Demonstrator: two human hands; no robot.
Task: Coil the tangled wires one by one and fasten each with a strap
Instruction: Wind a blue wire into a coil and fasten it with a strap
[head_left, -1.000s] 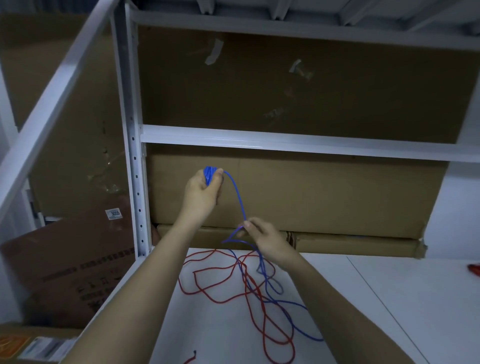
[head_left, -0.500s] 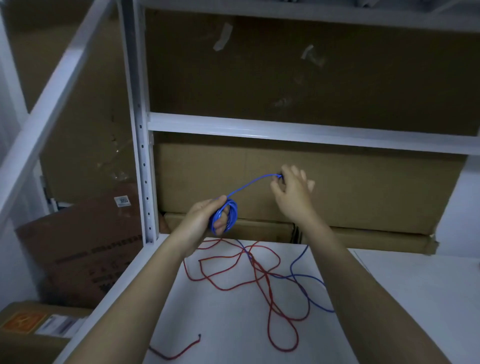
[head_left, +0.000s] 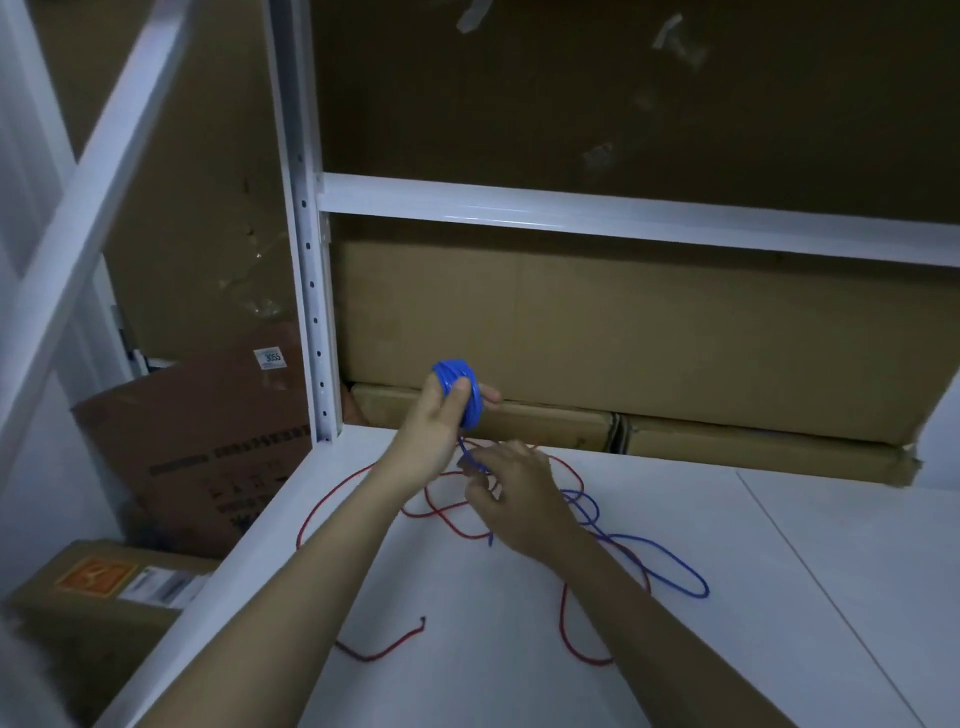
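Note:
My left hand (head_left: 434, 431) is raised above the white shelf and grips a small coil of blue wire (head_left: 457, 382) wound round its fingers, thumb pressed on the loops. A short strand drops from the coil to my right hand (head_left: 511, 496), which pinches it just below. The loose rest of the blue wire (head_left: 670, 564) trails off to the right on the shelf. A red wire (head_left: 441, 512) lies tangled beneath both hands, one end (head_left: 387, 647) nearer me.
The white shelf surface (head_left: 519, 649) carries the wires. A white upright post (head_left: 311, 291) and a crossbeam (head_left: 623, 215) frame it. Cardboard boxes (head_left: 623, 332) line the back; more boxes (head_left: 197, 447) stand off the left edge.
My right hand came down from its raised spot to just below the coil, pinching the strand close to it. The left hand lifted the coil a little, and the coil looks thicker.

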